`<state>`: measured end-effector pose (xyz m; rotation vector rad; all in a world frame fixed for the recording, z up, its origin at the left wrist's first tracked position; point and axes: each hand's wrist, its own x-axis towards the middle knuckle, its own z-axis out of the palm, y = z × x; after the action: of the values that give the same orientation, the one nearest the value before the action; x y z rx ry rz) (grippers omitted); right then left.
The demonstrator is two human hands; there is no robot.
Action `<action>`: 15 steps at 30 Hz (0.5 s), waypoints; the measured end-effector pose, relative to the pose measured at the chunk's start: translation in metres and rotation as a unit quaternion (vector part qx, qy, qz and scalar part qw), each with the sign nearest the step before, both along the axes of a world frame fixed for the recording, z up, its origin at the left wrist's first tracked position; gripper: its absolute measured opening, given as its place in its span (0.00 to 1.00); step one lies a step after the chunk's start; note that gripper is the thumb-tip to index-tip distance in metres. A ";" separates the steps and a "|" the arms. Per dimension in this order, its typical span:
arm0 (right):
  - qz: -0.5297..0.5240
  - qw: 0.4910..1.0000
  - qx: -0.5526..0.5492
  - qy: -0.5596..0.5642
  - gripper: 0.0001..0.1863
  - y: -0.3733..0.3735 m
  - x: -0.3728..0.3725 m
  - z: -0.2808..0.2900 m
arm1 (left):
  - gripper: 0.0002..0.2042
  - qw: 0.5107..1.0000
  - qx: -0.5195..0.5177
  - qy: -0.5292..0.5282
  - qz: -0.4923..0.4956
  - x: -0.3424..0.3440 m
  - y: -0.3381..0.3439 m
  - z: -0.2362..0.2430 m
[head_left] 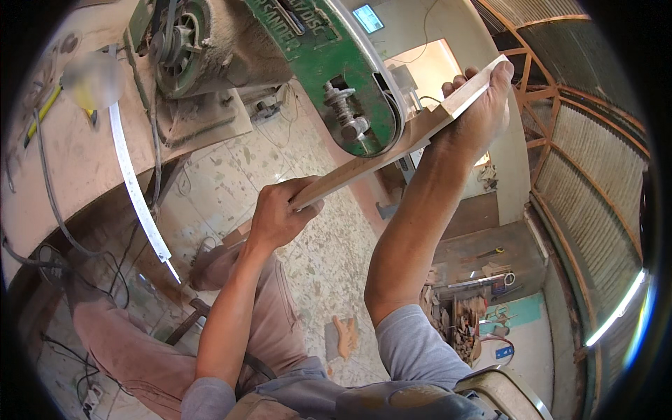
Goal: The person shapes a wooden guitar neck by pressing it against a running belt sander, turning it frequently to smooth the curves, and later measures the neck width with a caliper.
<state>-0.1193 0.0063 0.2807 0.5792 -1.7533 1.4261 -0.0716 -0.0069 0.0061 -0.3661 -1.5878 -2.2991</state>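
A long piece of light wood (367,164), stepped near its far end, slants across the front of a green belt sander (318,84). Its lower left end sits in my left hand (275,211), with the fingers wrapped round it. At the upper right end, my right hand (485,115) is closed on the wood, its thumb along the edge. The middle of the piece lies at the sander's rounded belt end; from here I cannot tell whether the two touch. A coiled spring (341,112) shows on the sander's side.
A dusty motor (210,59) stands on the workbench (77,168) at left, with cables and a pale strip (133,168) hanging over its edge. A hammer (187,320) is by my legs. Wood offcuts (467,325) are heaped at lower right. The floor (308,273) is speckled.
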 end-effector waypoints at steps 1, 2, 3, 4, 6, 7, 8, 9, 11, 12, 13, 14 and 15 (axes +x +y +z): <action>-0.011 1.000 0.002 0.002 0.26 -0.002 0.002 -0.001 | 0.19 1.000 -0.009 -0.006 -0.017 0.000 -0.002 0.001; -0.025 1.000 0.002 0.008 0.27 0.000 0.000 0.000 | 0.19 0.999 -0.018 -0.012 -0.034 0.000 -0.004 0.002; -0.040 0.999 0.002 0.014 0.27 0.004 -0.005 0.002 | 0.19 0.998 -0.027 -0.018 -0.051 -0.001 -0.005 0.003; -0.054 0.998 0.002 0.021 0.28 0.007 -0.009 0.003 | 0.19 0.997 -0.029 -0.019 -0.067 -0.003 -0.006 0.003; -0.030 0.999 0.021 0.027 0.31 0.013 -0.015 0.005 | 0.19 0.994 -0.032 -0.022 -0.101 -0.007 -0.005 0.002; -0.018 0.999 0.030 0.031 0.33 0.014 -0.017 0.006 | 0.20 0.993 -0.029 -0.019 -0.111 -0.009 -0.004 -0.001; -0.023 0.999 0.030 0.034 0.33 0.014 -0.020 0.006 | 0.20 0.992 -0.025 -0.016 -0.121 -0.011 -0.002 -0.005; -0.027 0.998 0.030 0.037 0.33 0.014 -0.022 0.006 | 0.20 0.991 -0.022 -0.013 -0.131 -0.013 -0.001 -0.007; -0.038 0.998 0.033 0.025 0.32 0.017 -0.023 0.006 | 0.20 0.992 -0.023 -0.030 -0.118 -0.009 -0.004 -0.001; -0.042 0.998 0.036 0.010 0.31 0.019 -0.022 0.009 | 0.20 0.993 -0.024 -0.039 -0.111 -0.006 -0.005 0.001; -0.046 0.998 0.038 -0.005 0.31 0.018 -0.020 0.010 | 0.21 0.996 -0.024 -0.030 -0.082 -0.002 -0.005 0.002; -0.014 0.999 0.034 -0.011 0.26 0.016 -0.017 0.010 | 0.21 0.998 -0.024 -0.020 -0.053 0.001 -0.003 0.002; 0.019 0.999 0.029 -0.017 0.23 0.013 -0.013 0.009 | 0.21 0.999 -0.025 -0.011 -0.024 0.004 -0.002 0.002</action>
<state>-0.1325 0.0195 0.2896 0.6243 -1.8252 1.4220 -0.0673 -0.0092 0.0082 -0.3962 -1.6664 -2.3108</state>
